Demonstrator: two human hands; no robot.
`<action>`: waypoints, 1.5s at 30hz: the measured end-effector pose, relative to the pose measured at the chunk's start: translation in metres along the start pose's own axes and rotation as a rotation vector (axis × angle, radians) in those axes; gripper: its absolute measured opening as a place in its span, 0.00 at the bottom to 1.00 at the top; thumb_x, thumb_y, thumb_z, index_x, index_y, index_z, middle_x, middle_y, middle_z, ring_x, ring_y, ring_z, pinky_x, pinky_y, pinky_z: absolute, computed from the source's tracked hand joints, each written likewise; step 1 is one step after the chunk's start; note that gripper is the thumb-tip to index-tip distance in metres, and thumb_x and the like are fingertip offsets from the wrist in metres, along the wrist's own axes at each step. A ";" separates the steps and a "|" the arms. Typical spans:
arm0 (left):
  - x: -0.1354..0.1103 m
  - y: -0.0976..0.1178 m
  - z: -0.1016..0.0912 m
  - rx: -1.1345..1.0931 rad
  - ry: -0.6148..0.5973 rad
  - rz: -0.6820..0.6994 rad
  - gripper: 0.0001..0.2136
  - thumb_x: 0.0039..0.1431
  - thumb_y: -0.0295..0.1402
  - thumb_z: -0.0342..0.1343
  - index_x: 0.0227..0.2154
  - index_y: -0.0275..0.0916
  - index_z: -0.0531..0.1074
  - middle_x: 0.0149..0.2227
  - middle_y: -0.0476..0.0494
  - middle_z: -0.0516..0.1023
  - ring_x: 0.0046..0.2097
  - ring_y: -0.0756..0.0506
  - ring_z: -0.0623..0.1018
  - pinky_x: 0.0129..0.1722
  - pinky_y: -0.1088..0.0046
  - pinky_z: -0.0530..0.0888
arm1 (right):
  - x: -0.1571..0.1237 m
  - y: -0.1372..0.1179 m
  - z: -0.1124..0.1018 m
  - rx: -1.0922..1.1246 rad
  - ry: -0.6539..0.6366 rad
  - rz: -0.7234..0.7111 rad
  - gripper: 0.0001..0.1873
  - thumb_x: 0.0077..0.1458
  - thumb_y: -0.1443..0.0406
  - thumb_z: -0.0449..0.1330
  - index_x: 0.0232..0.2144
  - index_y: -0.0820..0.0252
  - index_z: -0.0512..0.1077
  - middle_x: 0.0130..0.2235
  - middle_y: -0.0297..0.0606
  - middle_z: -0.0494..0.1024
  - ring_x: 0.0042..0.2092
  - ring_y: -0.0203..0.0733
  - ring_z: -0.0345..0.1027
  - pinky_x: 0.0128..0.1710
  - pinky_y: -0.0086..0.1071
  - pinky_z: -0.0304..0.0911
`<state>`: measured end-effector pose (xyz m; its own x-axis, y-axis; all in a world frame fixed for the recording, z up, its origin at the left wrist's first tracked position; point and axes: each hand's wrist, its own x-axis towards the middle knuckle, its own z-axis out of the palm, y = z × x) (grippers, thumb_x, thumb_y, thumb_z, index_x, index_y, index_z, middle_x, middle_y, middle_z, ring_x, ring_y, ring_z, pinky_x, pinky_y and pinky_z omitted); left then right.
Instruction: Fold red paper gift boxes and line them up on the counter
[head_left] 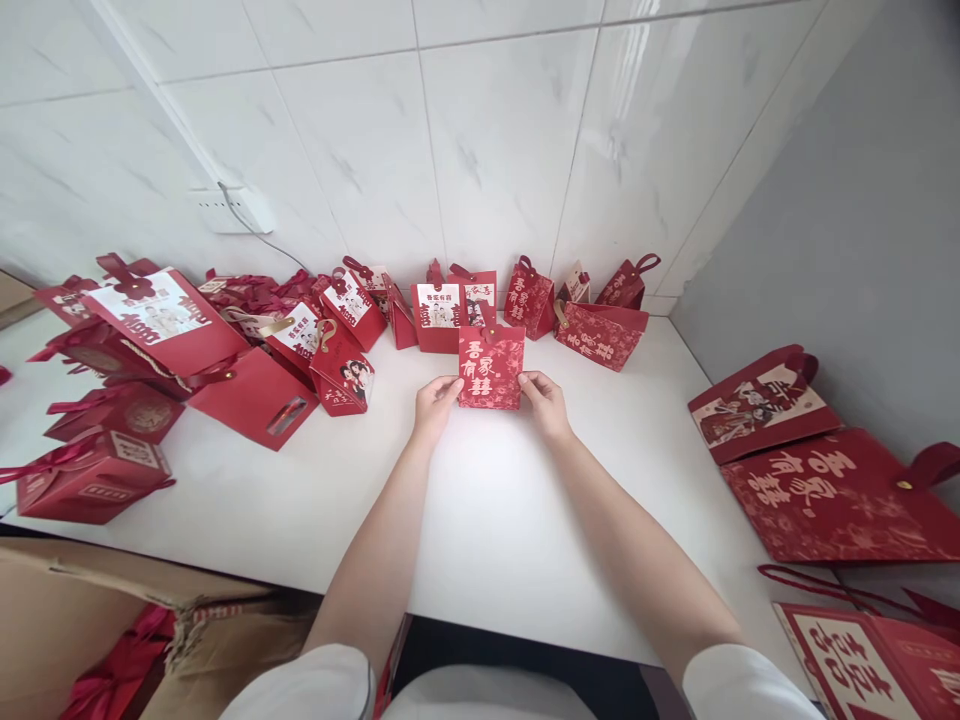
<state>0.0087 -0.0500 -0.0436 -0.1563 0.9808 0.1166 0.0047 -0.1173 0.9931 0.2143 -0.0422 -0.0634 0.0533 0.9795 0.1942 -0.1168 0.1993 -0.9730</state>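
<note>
A red gift box (pixel 491 370) with pale gold characters and a floral print stands upright near the middle of the white table (pixel 480 530). My left hand (pixel 438 402) pinches its left edge between thumb and fingers. On the opposite edge, my right hand (pixel 544 398) grips it the same way. Close behind it is another red box with a white picture panel (pixel 438 312), partly covered by the held one. The back and underside of the held box are hidden from me.
Red gift boxes (pixel 600 332) line the tiled wall. A pile of boxes and bags (pixel 165 320) fills the left side. Larger red bags (pixel 832 490) lean along the grey right wall. A cardboard carton (pixel 67 590) stands below the front left edge. A cable (pixel 259 237) hangs from the socket.
</note>
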 end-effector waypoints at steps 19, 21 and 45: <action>0.002 -0.004 0.003 -0.188 -0.074 -0.146 0.21 0.45 0.46 0.66 0.36 0.34 0.77 0.37 0.40 0.80 0.38 0.46 0.77 0.40 0.68 0.73 | -0.001 -0.006 0.004 0.033 -0.084 0.070 0.20 0.54 0.45 0.54 0.32 0.54 0.62 0.34 0.31 0.70 0.36 0.39 0.65 0.41 0.33 0.63; 0.002 -0.005 0.002 -0.184 -0.087 -0.146 0.20 0.46 0.46 0.65 0.36 0.34 0.77 0.37 0.39 0.80 0.38 0.45 0.77 0.41 0.68 0.73 | -0.001 -0.007 0.004 0.022 -0.085 0.072 0.21 0.54 0.44 0.54 0.33 0.54 0.62 0.34 0.32 0.70 0.37 0.39 0.65 0.41 0.34 0.64; -0.004 0.010 0.004 -0.136 -0.211 -0.094 0.15 0.52 0.45 0.60 0.33 0.38 0.71 0.36 0.46 0.78 0.38 0.48 0.76 0.43 0.71 0.70 | 0.002 0.001 0.000 -0.002 -0.038 0.090 0.24 0.54 0.41 0.52 0.32 0.55 0.63 0.33 0.31 0.72 0.36 0.38 0.66 0.40 0.31 0.64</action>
<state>0.0138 -0.0546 -0.0344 0.0600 0.9975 0.0380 -0.1350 -0.0296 0.9904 0.2142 -0.0401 -0.0640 0.0048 0.9939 0.1106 -0.1175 0.1104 -0.9869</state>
